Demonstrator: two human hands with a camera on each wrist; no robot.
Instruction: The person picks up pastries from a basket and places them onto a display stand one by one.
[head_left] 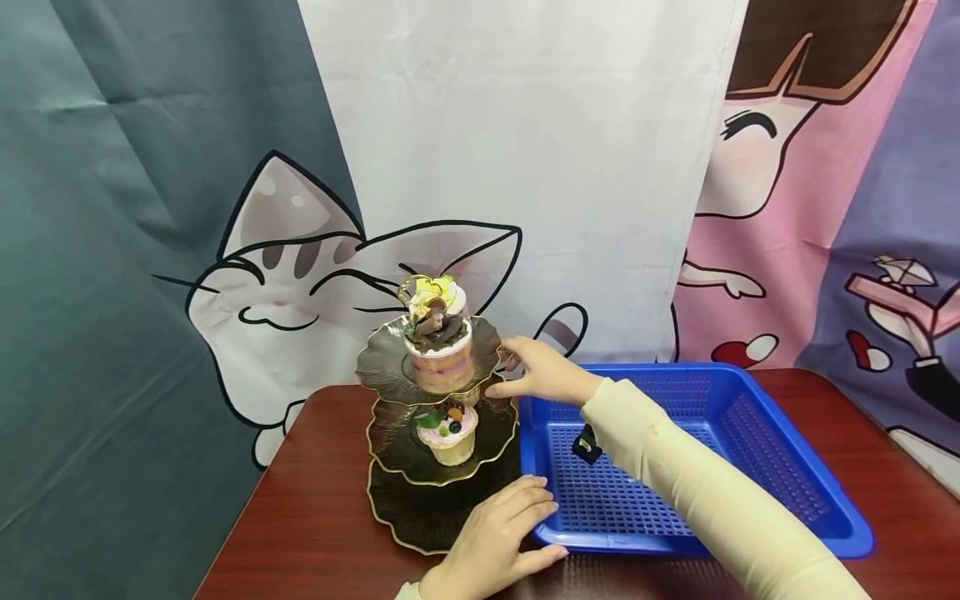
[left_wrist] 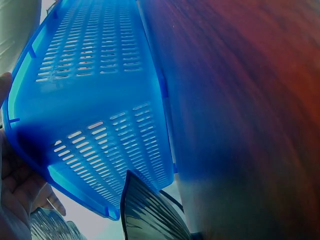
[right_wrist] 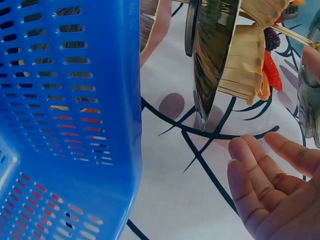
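A three-tier dark cake stand (head_left: 378, 367) with gold scalloped rims holds a layered cake cup (head_left: 442, 371) topped with chocolate on its top plate, with a yellow-topped cake (head_left: 438, 292) behind it. A fruit-topped cupcake (head_left: 452, 446) sits on the middle plate. My right hand (head_left: 543, 371) reaches to the stand's right side by the top plate, fingers spread; whether it touches the rim I cannot tell. In the right wrist view its palm (right_wrist: 280, 195) is bare. My left hand (head_left: 498, 533) is at the near-left corner of a blue plastic basket (head_left: 795, 467), fingers loosely extended.
Inside the basket lies a small black object (head_left: 587, 446). The basket and stand share a reddish-brown wooden table (head_left: 300, 500), close beside each other. A cartoon-printed curtain (head_left: 510, 150) hangs right behind the table.
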